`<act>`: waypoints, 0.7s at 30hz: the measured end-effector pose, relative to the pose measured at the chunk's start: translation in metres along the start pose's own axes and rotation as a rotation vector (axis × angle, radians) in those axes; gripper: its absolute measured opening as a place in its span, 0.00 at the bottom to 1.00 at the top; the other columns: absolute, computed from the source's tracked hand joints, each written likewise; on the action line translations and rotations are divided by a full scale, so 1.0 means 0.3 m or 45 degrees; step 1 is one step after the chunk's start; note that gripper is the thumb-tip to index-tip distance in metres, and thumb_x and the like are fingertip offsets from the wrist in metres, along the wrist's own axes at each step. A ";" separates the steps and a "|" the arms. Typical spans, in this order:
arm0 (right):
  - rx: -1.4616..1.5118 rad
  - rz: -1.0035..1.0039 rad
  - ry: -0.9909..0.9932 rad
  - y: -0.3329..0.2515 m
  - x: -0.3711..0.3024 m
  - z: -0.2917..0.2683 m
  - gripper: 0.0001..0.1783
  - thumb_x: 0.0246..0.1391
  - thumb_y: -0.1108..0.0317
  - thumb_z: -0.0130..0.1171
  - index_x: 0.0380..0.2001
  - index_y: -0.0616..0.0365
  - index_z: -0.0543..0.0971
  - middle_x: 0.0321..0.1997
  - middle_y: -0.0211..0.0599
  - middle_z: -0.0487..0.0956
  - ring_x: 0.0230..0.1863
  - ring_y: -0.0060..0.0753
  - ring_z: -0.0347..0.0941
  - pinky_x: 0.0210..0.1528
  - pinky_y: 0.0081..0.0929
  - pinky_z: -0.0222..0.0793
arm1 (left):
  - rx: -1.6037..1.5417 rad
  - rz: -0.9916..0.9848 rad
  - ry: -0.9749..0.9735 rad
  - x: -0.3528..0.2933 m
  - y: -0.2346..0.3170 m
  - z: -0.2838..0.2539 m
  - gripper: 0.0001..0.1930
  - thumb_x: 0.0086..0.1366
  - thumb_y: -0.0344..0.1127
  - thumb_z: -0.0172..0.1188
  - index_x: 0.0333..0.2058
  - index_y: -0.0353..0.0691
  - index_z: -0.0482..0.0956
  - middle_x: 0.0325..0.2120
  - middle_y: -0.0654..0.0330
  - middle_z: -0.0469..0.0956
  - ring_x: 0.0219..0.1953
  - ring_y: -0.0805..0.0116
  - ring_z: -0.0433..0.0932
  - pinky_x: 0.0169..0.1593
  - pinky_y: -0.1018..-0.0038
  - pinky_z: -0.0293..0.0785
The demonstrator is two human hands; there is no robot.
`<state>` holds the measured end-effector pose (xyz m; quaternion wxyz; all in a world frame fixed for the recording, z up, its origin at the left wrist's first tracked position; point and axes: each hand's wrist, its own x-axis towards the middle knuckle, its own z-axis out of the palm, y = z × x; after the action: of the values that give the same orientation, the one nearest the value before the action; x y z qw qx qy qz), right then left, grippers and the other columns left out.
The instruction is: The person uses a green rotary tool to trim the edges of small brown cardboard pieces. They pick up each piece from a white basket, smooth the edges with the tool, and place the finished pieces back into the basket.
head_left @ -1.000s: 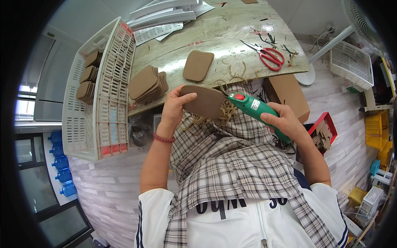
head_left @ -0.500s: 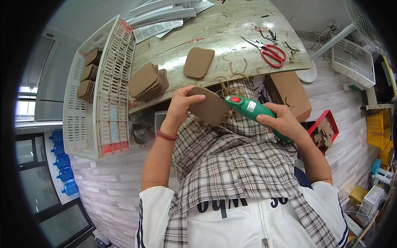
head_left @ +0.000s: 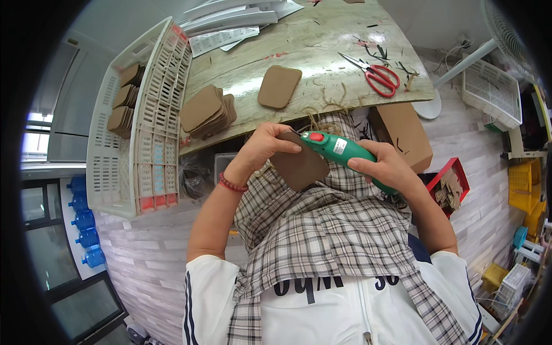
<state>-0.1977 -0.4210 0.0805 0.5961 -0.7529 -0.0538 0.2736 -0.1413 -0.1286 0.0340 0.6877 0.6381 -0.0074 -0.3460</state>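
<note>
My left hand (head_left: 263,148) pinches a brown rounded-corner piece (head_left: 302,169), which looks like leather or thick board, over my lap. In my right hand (head_left: 386,164) is a green handheld power trimmer (head_left: 339,148) with a red button. Its tip meets the upper edge of the piece, close to my left fingers; the blade itself is too small to make out. On the table just beyond lies a single matching brown piece (head_left: 279,86). Left of that, a stack of such pieces (head_left: 204,110) rests near the table's front edge.
A white plastic crate (head_left: 138,126) with more brown pieces stands at the left. Red-handled scissors (head_left: 380,79), thin scraps and papers (head_left: 230,26) lie on the table (head_left: 322,40). To the right are a cardboard box (head_left: 405,135) and a red box of offcuts (head_left: 451,187).
The trimmer has moved left along the piece's edge, nearer my left fingers. The brown piece has turned and sits slightly lower. My left grip has shifted on it.
</note>
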 end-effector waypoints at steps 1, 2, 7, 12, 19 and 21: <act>0.021 -0.018 -0.013 -0.005 0.010 0.008 0.21 0.53 0.56 0.64 0.40 0.65 0.78 0.24 0.29 0.73 0.21 0.16 0.67 0.23 0.19 0.65 | 0.003 0.008 -0.015 -0.006 0.012 0.008 0.12 0.51 0.20 0.66 0.36 0.34 0.80 0.32 0.63 0.82 0.34 0.77 0.79 0.43 0.78 0.74; 0.041 -0.035 -0.027 -0.009 0.020 0.016 0.21 0.53 0.56 0.64 0.40 0.65 0.78 0.24 0.29 0.73 0.21 0.16 0.67 0.23 0.19 0.65 | 0.006 0.016 -0.029 -0.013 0.023 0.017 0.14 0.50 0.20 0.66 0.37 0.34 0.80 0.33 0.63 0.82 0.35 0.76 0.79 0.44 0.78 0.74; 0.148 -0.053 0.076 -0.001 0.037 0.037 0.20 0.55 0.56 0.63 0.40 0.64 0.78 0.25 0.27 0.73 0.20 0.15 0.67 0.23 0.18 0.65 | 0.257 0.315 0.397 -0.121 0.136 -0.077 0.16 0.56 0.21 0.61 0.45 0.34 0.77 0.42 0.59 0.80 0.42 0.72 0.78 0.48 0.77 0.74; 0.158 -0.076 0.217 0.015 0.024 0.016 0.21 0.56 0.57 0.62 0.43 0.65 0.77 0.26 0.27 0.72 0.22 0.15 0.67 0.24 0.18 0.66 | -0.081 0.727 0.951 -0.193 0.140 -0.534 0.14 0.61 0.24 0.59 0.47 0.34 0.75 0.41 0.59 0.79 0.41 0.71 0.77 0.47 0.76 0.74; 0.098 -0.039 0.352 0.073 0.013 -0.016 0.19 0.56 0.58 0.62 0.40 0.65 0.77 0.25 0.28 0.73 0.21 0.16 0.68 0.23 0.19 0.66 | 1.905 1.004 1.603 -0.020 0.150 -0.367 0.26 0.56 0.35 0.63 0.54 0.34 0.71 0.55 0.47 0.68 0.60 0.49 0.62 0.64 0.57 0.54; 0.129 -0.083 0.389 0.079 0.015 -0.008 0.18 0.55 0.58 0.62 0.38 0.65 0.77 0.24 0.28 0.73 0.20 0.15 0.67 0.23 0.19 0.65 | 1.865 0.973 1.387 0.085 0.096 -0.227 0.27 0.58 0.41 0.61 0.53 0.31 0.71 0.57 0.44 0.65 0.62 0.47 0.59 0.65 0.55 0.54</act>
<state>-0.1986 -0.4280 0.0572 0.6431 -0.7527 0.0269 0.1385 -0.0778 -0.0830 0.0359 0.0981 0.9327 -0.1078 0.3299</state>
